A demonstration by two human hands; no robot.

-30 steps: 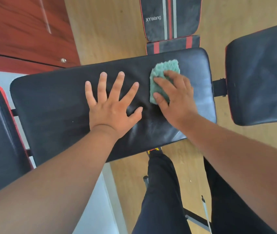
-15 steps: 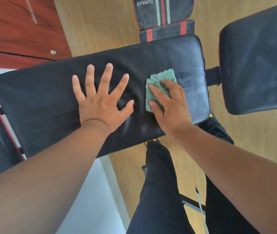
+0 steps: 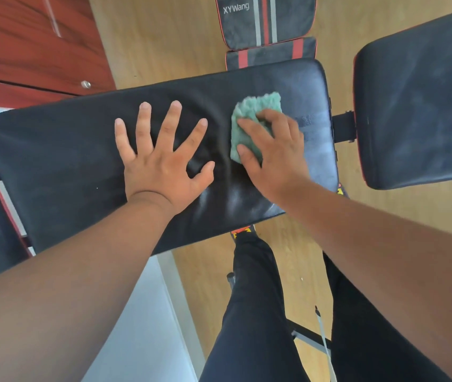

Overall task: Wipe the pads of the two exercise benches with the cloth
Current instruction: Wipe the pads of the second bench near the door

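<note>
1. You are mid-wipe on the long black pad [image 3: 67, 161] of the nearer bench. Your right hand [image 3: 274, 158] presses the green cloth [image 3: 255, 111] onto it; the fingers [image 3: 249, 130] lie across the cloth with the thumb hooked round its near edge, so the cloth is pinched and held, not loose.
2. Your left hand [image 3: 164, 166] rests flat on the same pad, fingers straight and spread apart, holding nothing. It looks to be bracing the pad, and the leather dimples between the two hands.
3. The cloth sits under and just beyond your right fingers, toward the pad's right end. A paler, streaky patch [image 3: 313, 133] shows just right of those fingers; whether that is damp or dust I cannot tell.
4. Judged from this, the first pad is only partly covered: the long stretch left of your left fingers looks untouched.
5. Next move, as I read it: carry the cloth leftward in overlapping passes, lifting the left hand out of the way so the area beneath it gets wiped too.
6. Well to the right of your right fingers, the second pad [image 3: 417, 100] looks dusty. The striped pad marked XYWang [image 3: 266, 17] lies beyond your fingers.
7. No containers are in view.
</note>
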